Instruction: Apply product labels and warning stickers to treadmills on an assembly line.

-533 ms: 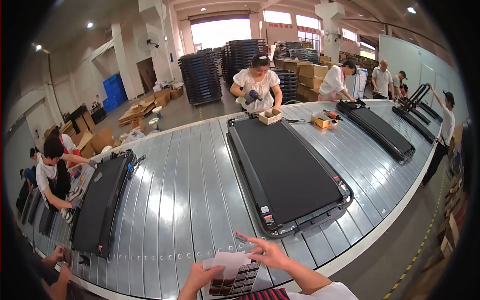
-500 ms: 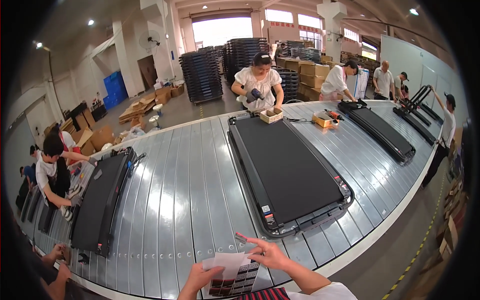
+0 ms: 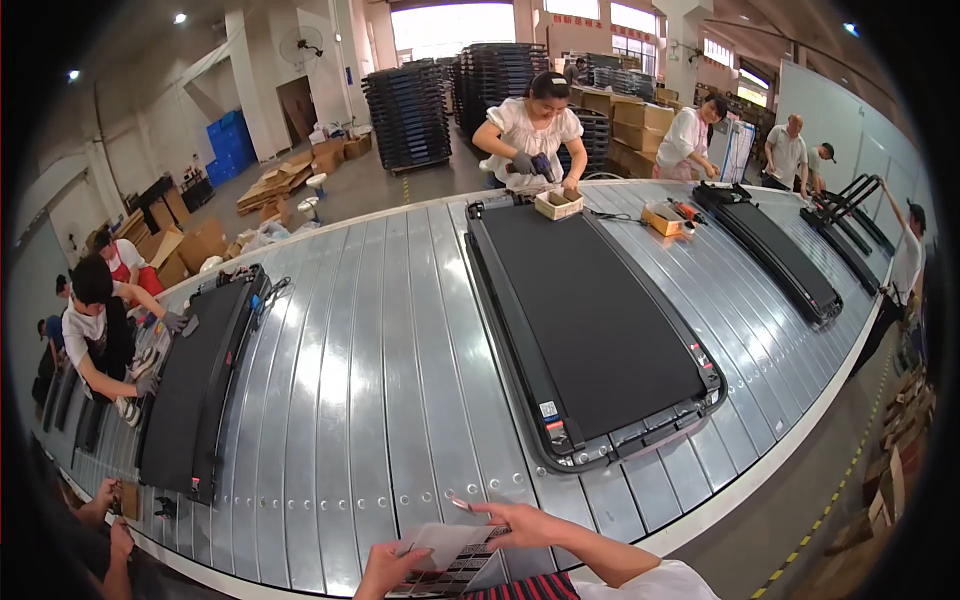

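Observation:
At the lower edge my left hand (image 3: 385, 568) grips the left side of a thin clear bag of small dark parts (image 3: 452, 558). My right hand (image 3: 520, 522) lies over the bag's upper right corner, fingers spread, holding it. Both hands hover above the near rim of a grey slatted conveyor (image 3: 380, 380). A flat black treadmill deck (image 3: 590, 320) lies lengthwise on the conveyor just beyond my right hand, its near end closest to me.
A second black deck (image 3: 195, 375) lies at the left, with a person in a white shirt (image 3: 95, 335) working on it. Across the line a person (image 3: 530, 130) handles a small cardboard box (image 3: 558, 204). More decks (image 3: 775, 250) and workers stand right; pallet stacks (image 3: 410, 100) behind.
The treadmill deck and the belt have shifted slightly along the line. My hands keep the bag in much the same place.

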The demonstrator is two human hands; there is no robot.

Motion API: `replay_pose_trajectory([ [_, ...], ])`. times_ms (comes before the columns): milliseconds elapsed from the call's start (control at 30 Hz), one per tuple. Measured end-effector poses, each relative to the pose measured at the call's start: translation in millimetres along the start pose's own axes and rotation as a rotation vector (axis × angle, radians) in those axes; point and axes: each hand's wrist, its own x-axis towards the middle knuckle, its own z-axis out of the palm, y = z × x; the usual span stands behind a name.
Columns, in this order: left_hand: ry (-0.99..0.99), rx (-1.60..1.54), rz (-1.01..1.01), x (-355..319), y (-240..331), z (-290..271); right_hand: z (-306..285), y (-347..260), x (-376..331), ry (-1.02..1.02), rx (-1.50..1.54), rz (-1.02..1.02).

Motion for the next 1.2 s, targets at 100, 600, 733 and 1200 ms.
replay_pose_trajectory([
  [100, 0.016, 0.003, -0.065, -3.6, 7.7, 5.0, 3.4, 0.7, 5.9, -0.1, -0.064, -0.059],
  [600, -0.111, 0.319, 0.187, -16.5, 13.8, -14.7, 37.1, -35.4, 36.4, 0.005, -0.074, -0.174],
  [733, -0.094, 0.364, 0.268, -6.8, -2.6, -8.6, 47.9, -28.6, 43.1, 0.026, -0.053, -0.198],
  [1200, -0.135, 0.504, 0.097, -29.3, -1.9, -18.3, 63.9, -37.2, 24.8, 0.061, -0.202, -0.124],
])
